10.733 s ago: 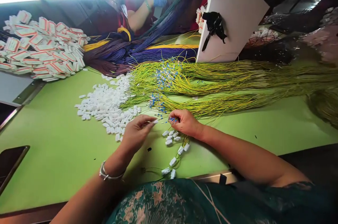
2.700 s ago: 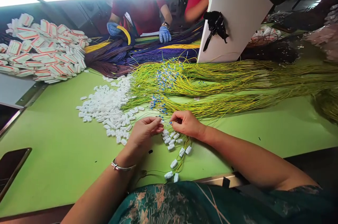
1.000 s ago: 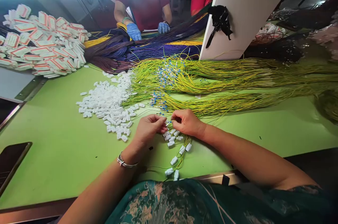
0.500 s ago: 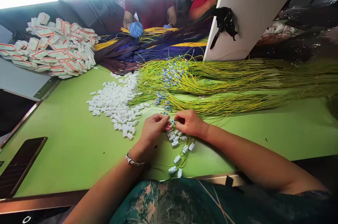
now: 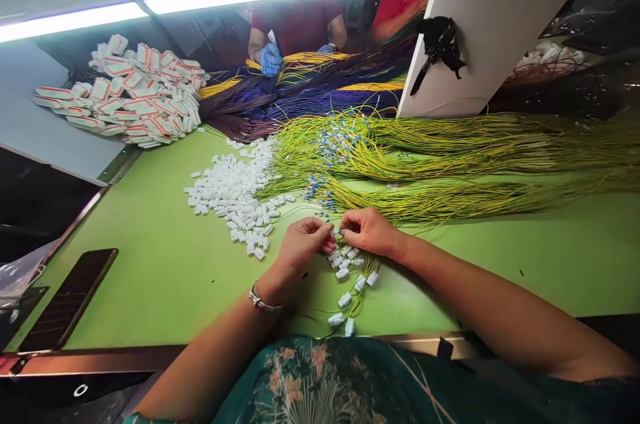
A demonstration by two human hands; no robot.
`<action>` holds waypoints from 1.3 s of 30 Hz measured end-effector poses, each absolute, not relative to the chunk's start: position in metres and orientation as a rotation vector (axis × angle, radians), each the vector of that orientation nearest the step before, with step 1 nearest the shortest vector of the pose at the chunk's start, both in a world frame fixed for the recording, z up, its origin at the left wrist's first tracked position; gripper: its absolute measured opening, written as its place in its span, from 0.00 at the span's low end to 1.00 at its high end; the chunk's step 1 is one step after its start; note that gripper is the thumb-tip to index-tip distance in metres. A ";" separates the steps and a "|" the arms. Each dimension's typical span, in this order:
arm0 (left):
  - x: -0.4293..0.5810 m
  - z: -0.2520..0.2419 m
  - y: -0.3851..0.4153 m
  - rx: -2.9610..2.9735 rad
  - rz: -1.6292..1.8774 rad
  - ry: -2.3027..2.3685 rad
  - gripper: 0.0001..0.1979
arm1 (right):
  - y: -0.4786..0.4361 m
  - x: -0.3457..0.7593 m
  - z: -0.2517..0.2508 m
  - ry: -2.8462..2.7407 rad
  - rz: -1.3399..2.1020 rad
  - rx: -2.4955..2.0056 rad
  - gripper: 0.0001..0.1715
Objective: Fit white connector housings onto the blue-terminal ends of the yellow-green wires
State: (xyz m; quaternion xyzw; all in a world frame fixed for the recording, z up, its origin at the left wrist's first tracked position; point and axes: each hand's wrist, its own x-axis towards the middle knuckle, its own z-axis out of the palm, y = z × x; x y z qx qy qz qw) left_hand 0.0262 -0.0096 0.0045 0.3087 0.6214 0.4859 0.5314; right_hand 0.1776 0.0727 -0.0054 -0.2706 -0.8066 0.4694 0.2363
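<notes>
Close together over the green table (image 5: 165, 277), my left hand (image 5: 306, 243) and my right hand (image 5: 373, 234) are both closed in a pinch. A small blue wire end (image 5: 341, 231) shows at my right fingertips. What my left fingers pinch is too small to name. Just below my hands lie several white connectors (image 5: 345, 301) on yellow-green wires. A heap of white connectors (image 5: 230, 191) spreads to the upper left of my left hand. Above my hands, bundles of yellow-green wires (image 5: 430, 201) run to the right, many with blue ends (image 5: 320, 192).
A dark phone (image 5: 70, 301) lies at the left. White and red-marked pieces (image 5: 150, 101) are piled at the back left. Behind the bundles are purple and blue wires (image 5: 300, 101) and a white upright panel (image 5: 465, 31). Across the table, a person wears blue gloves (image 5: 271, 60).
The view has shifted, so the table and both hands appear farther right. My hands stay close together in a pinch. Across the table, the gloved hand has moved slightly.
</notes>
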 end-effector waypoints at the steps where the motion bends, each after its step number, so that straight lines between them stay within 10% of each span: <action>1: 0.026 0.004 -0.010 0.731 1.176 1.482 0.19 | 0.073 0.178 -0.005 -2.204 1.303 -0.748 0.02; 26: -0.055 0.025 0.011 1.934 0.938 2.098 0.10 | 0.075 0.174 0.001 -1.618 1.914 -0.891 0.14; 33: -0.075 0.003 0.036 2.293 0.469 2.153 0.15 | 0.075 0.174 0.004 -1.708 1.858 -0.937 0.10; 39: -0.071 0.021 0.021 2.016 0.773 2.247 0.14 | 0.079 0.170 0.006 -1.794 1.650 -0.939 0.04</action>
